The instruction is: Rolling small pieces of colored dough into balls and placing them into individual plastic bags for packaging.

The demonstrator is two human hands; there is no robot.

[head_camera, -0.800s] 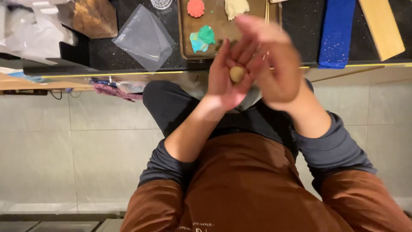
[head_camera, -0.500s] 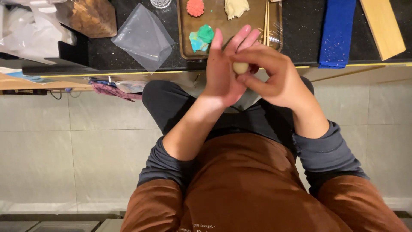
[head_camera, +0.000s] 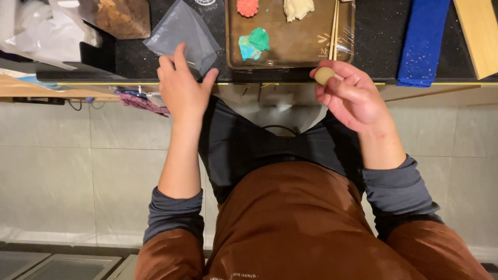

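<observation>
Head view, looking down: the right hand pinches a small beige dough ball between thumb and fingertips, held just off the counter edge near the brown tray; the left hand is spread, fingers touching the lower edge of a clear plastic sheet on the black counter; the step in hand looks like getting hold of that sheet; lifting it would call for a light pinch at one corner, as it is thin and limp; the ball itself looks smooth, round and matte, soft enough to dent.
</observation>
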